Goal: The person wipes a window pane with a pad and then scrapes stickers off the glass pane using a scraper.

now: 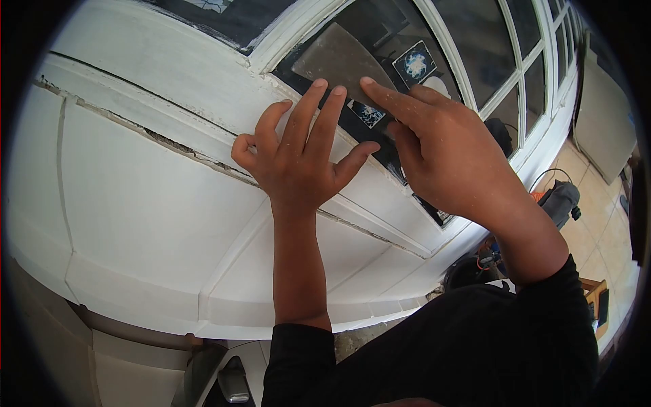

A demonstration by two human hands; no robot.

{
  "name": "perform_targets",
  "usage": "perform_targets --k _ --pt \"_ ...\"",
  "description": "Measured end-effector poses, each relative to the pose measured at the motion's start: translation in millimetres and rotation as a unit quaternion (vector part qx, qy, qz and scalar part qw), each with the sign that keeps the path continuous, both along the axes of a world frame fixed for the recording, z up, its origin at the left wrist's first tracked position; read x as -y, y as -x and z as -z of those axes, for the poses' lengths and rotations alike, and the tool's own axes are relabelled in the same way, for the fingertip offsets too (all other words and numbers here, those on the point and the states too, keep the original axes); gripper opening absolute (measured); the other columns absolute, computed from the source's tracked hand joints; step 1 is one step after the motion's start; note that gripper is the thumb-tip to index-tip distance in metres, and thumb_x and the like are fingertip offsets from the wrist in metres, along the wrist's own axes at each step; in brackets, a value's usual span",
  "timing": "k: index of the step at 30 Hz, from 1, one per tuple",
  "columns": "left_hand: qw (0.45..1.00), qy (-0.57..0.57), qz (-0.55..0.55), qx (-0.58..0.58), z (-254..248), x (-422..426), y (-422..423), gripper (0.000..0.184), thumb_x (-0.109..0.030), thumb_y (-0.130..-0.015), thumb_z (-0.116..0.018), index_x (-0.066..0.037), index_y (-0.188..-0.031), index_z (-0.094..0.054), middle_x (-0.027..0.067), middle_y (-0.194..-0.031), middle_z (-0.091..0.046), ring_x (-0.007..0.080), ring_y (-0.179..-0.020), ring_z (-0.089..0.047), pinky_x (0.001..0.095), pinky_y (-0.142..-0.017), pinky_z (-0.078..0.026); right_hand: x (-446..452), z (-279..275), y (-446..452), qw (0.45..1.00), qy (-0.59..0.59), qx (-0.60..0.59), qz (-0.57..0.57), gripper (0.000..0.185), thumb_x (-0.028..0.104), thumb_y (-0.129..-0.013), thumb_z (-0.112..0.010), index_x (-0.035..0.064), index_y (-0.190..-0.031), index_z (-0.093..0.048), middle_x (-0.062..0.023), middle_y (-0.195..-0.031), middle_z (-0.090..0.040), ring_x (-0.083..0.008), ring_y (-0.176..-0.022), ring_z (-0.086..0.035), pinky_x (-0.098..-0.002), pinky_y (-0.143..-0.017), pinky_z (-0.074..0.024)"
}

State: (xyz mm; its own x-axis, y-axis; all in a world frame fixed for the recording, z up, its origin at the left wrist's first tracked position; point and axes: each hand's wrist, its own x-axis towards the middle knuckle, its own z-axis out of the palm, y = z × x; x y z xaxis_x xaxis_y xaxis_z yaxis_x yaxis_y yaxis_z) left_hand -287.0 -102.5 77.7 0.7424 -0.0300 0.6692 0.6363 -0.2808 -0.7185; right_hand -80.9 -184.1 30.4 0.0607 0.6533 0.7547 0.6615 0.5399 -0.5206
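Observation:
My left hand [295, 152] is spread wide, its palm over the white frame, and its longest fingertips reach the lower edge of a flat grey-brown sheet [336, 57] at a window pane. Whether the sheet lies on or behind the glass I cannot tell. From the right comes my right hand [451, 146], index finger stretched out with its tip at the sheet's right edge. Its thumb is apart below, and the other fingers are bent and partly hidden. Around the hands show a blue-and-white sticker-like picture [415, 64] and a smaller similar picture [367, 114].
The white frame [156, 197] has chipped paint and a cracked seam. More dark glass panes [485, 47] run off to the right. A dark grey bag-like object [561, 202] sits on the tiled floor [593, 217], near a pale leaning panel [607, 108] and a wooden item [597, 305].

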Motion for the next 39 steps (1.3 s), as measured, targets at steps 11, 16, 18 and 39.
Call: perform_targets --k 11,16,18,39 --pt "1.000 0.000 -0.005 0.009 0.5 0.2 -0.5 0.069 -0.076 -0.084 -0.065 -0.024 -0.130 -0.069 -0.0103 -0.129 -0.071 0.0193 -0.122 -0.052 0.0447 -0.096 -0.024 -7.5 -3.1 -4.4 1.000 0.014 -0.007 -0.005 0.047 0.007 -0.094 -0.060 0.0056 -0.142 -0.059 -0.0221 -0.100 -0.069 -0.0358 -0.084 -0.070 -0.0437 -0.076 -0.0583" --pt "1.000 0.007 -0.011 0.012 0.3 0.2 -0.2 0.068 -0.075 -0.084 -0.066 -0.024 -0.129 -0.070 -0.0105 -0.130 -0.071 0.0192 -0.123 -0.052 0.0450 -0.096 -0.024 -11.6 4.7 0.2 0.999 -0.030 -0.025 -0.011 0.054 -0.002 -0.096 -0.058 0.0099 -0.148 -0.055 -0.0154 -0.084 -0.060 -0.0298 -0.074 -0.061 -0.0414 -0.071 -0.0504" --pt "1.000 0.006 -0.010 0.011 1.2 0.0 -0.3 0.067 -0.074 -0.084 -0.066 -0.024 -0.128 -0.070 -0.0105 -0.131 -0.070 0.0192 -0.123 -0.051 0.0451 -0.096 -0.024 -12.7 2.6 2.2 0.999 -0.021 -0.024 -0.007 0.054 -0.002 -0.096 -0.058 0.0099 -0.148 -0.055 -0.0157 -0.085 -0.060 -0.0296 -0.074 -0.062 -0.0415 -0.071 -0.0506" --pt "1.000 -0.002 0.017 0.015 0.3 -1.1 1.6 0.054 -0.068 -0.084 -0.071 -0.027 -0.118 -0.073 -0.0086 -0.124 -0.072 0.0187 -0.121 -0.052 0.0456 -0.096 -0.023 -11.5 0.8 2.4 1.000 -0.006 0.000 0.019 0.051 0.006 -0.097 -0.059 0.0107 -0.148 -0.055 -0.0228 -0.103 -0.066 -0.0347 -0.086 -0.069 -0.0433 -0.079 -0.0571"
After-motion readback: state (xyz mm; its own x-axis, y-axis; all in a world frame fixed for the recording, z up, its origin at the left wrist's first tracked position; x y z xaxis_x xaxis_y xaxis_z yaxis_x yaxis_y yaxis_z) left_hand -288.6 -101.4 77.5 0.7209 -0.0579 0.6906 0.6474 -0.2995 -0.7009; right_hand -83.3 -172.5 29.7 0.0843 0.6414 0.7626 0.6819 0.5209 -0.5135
